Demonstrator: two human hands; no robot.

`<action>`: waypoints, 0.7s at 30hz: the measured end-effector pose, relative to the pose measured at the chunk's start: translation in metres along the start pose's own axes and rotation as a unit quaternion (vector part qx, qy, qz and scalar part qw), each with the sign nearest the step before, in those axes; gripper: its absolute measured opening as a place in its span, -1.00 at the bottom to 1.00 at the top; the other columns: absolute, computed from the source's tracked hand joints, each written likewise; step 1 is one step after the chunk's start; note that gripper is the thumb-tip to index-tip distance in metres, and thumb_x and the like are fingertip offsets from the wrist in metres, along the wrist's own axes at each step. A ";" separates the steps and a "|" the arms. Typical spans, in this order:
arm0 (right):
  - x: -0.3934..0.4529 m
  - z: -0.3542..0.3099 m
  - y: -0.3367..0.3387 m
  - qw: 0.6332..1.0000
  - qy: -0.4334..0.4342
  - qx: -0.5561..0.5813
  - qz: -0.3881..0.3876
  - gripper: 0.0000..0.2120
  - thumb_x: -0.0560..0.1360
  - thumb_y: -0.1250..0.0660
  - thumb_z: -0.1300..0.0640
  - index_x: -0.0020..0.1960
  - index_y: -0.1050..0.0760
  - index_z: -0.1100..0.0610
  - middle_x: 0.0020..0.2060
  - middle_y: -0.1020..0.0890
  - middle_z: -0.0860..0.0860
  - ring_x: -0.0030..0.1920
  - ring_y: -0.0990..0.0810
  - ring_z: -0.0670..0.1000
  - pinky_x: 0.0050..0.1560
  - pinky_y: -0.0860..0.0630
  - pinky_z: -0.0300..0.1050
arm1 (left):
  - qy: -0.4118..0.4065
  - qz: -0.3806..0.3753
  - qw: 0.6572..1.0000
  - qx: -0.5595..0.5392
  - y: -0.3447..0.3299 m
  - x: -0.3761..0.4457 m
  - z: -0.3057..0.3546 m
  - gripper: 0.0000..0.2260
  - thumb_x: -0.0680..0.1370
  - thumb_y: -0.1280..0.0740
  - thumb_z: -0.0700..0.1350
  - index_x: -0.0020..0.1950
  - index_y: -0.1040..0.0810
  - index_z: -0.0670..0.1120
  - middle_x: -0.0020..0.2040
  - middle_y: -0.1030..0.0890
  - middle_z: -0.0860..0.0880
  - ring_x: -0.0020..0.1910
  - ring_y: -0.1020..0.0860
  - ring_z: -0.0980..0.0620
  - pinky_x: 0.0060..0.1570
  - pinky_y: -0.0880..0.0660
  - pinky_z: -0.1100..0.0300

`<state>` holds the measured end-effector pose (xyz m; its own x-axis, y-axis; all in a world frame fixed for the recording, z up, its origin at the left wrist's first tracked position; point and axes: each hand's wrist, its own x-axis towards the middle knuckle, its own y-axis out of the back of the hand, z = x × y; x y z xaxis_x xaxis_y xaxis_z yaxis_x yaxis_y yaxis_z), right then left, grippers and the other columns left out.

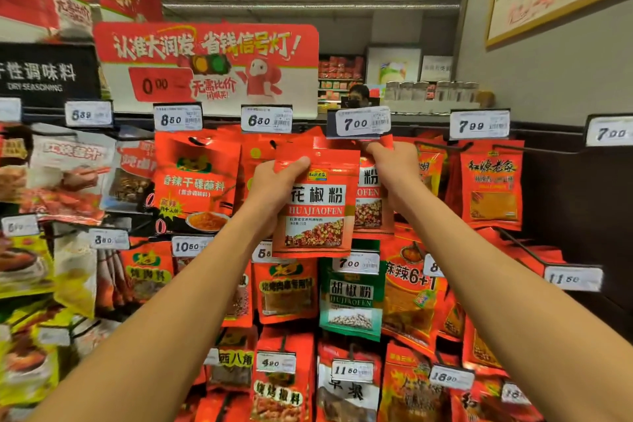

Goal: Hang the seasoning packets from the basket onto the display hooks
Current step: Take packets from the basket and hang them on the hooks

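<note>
My left hand (270, 187) grips a red huajiao powder packet (317, 205), thumb across its upper left corner, fingers closed behind it. My right hand (394, 161) is pinched shut on the top of an identical hanging packet (371, 202) just behind. Right above my right fingers (376, 147) hangs the 7.00 price tag (359, 122). Beyond stands the red promotional sign (209, 65).

- The 7.00 price tag (362, 122) hangs directly above the right hand (394, 161) and blocks the way upward.
- The packet (317, 202) in the left hand (270, 187) covers the hanging packets (371, 202) behind it.
- Neighbour packets (197, 178) and (491, 183) stand close on both sides.
- The dark wall (565, 202) at right is bare; there is room.
</note>
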<state>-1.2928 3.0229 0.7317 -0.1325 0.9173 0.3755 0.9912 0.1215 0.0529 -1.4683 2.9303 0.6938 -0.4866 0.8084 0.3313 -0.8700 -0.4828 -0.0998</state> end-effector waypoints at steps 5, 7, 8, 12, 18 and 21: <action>0.003 -0.003 -0.004 0.999 0.017 -0.049 0.003 -0.81 0.49 -0.42 0.00 -0.24 -0.60 0.07 -0.28 -0.74 0.06 -0.20 -0.74 0.13 -0.01 -0.65 0.29 | 0.001 -0.011 1.000 -0.012 0.000 0.006 -0.001 -0.80 0.54 -0.45 0.03 0.01 -0.60 -0.08 -0.12 -0.75 -0.11 -0.14 -0.74 -0.13 -0.10 -0.67 -0.01; 0.003 -0.001 -0.006 0.999 0.018 -0.047 0.014 -0.79 0.47 -0.41 -0.01 -0.27 -0.59 0.07 -0.29 -0.73 0.07 -0.20 -0.74 0.14 -0.02 -0.65 0.30 | 0.003 -0.017 1.000 -0.018 0.000 0.007 -0.002 -0.80 0.54 -0.45 0.02 0.02 -0.59 -0.08 -0.12 -0.75 -0.12 -0.15 -0.74 -0.13 -0.15 -0.67 0.02; 0.004 -0.001 -0.006 0.999 0.016 -0.041 0.019 -0.79 0.47 -0.41 -0.01 -0.27 -0.59 0.08 -0.30 -0.73 0.06 -0.22 -0.74 0.12 -0.02 -0.66 0.28 | 0.003 -0.018 1.000 -0.023 0.000 0.007 -0.002 -0.82 0.55 -0.45 0.01 0.01 -0.59 -0.08 -0.13 -0.75 -0.12 -0.17 -0.73 -0.12 -0.18 -0.67 0.04; 0.005 0.002 -0.008 0.999 0.020 -0.021 0.021 -0.79 0.46 -0.42 -0.04 -0.25 -0.61 0.08 -0.35 -0.72 -0.02 -0.32 -0.73 0.01 -0.14 -0.69 0.14 | 0.003 -0.020 0.999 -0.032 -0.001 0.007 -0.001 -0.87 0.55 -0.44 -0.02 -0.05 -0.59 -0.07 -0.20 -0.74 -0.09 -0.24 -0.73 -0.07 -0.29 -0.63 0.11; 0.004 0.010 -0.011 0.999 0.032 -0.012 0.040 -0.72 0.43 -0.43 -0.09 -0.39 -0.56 0.00 -0.33 -0.72 0.06 -0.25 -0.73 0.15 -0.07 -0.65 0.21 | -0.001 -0.021 0.999 -0.030 0.000 0.007 -0.003 -0.87 0.56 -0.44 -0.04 -0.06 -0.59 -0.08 -0.21 -0.74 -0.08 -0.26 -0.72 -0.05 -0.32 -0.62 0.15; 0.007 0.011 -0.012 0.997 0.048 -0.007 0.066 -0.67 0.44 -0.43 -0.04 -0.50 -0.55 -0.11 -0.46 -0.66 -0.05 -0.43 -0.65 -0.06 -0.32 -0.55 -0.03 | -0.005 -0.024 0.999 -0.032 -0.001 0.007 -0.004 -0.88 0.57 -0.43 -0.04 -0.05 -0.59 -0.08 -0.19 -0.75 -0.08 -0.24 -0.72 -0.05 -0.32 -0.62 0.16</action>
<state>-1.3051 3.0320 0.7232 -0.0015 0.8847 0.4662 0.9999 -0.0039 0.0106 -1.4716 2.9381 0.6923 -0.4444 0.8262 0.3463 -0.8954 -0.4216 -0.1431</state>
